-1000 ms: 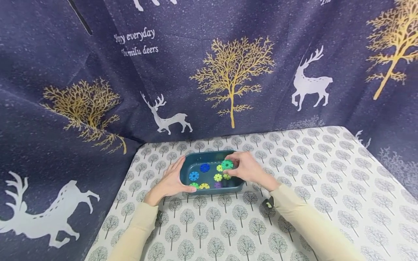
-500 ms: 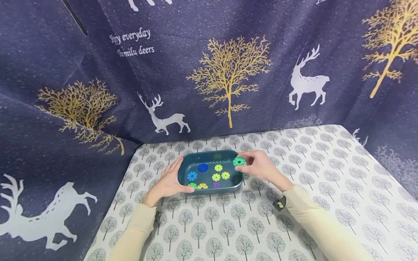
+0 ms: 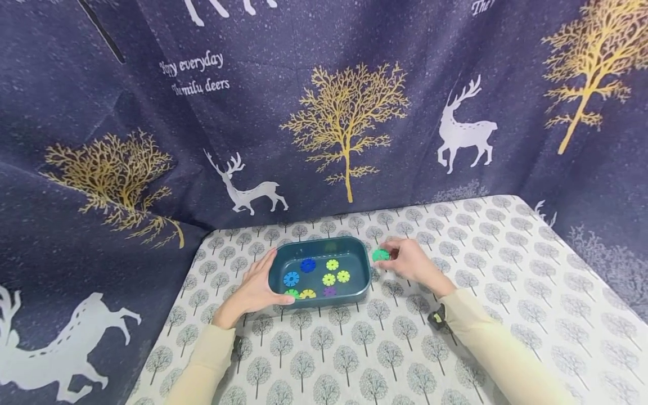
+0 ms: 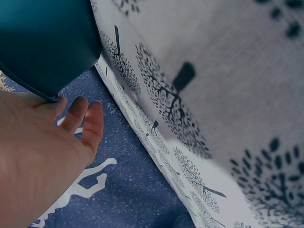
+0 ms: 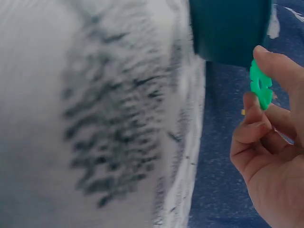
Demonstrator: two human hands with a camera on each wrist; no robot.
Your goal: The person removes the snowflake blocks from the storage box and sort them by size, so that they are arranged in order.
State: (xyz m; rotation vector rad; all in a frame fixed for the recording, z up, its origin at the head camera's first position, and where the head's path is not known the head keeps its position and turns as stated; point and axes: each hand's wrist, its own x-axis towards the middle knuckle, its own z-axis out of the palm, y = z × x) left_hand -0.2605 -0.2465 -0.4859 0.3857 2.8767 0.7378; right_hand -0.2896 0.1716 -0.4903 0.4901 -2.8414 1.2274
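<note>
In the head view, the right hand (image 3: 411, 262) pinches a green disc (image 3: 381, 255) just off the right end of the teal tray (image 3: 356, 260), while the left hand (image 3: 253, 289) grips its left end; only here do the coloured discs (image 3: 329, 279) inside show. The left wrist view shows the tray's outer wall beside the fingers. The right wrist view shows the green disc at a slant between thumb and fingers.

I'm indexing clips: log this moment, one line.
right hand: pinches green notched disc | left hand: touches dark teal oblong tray | inside tray: multicoloured notched discs
</note>
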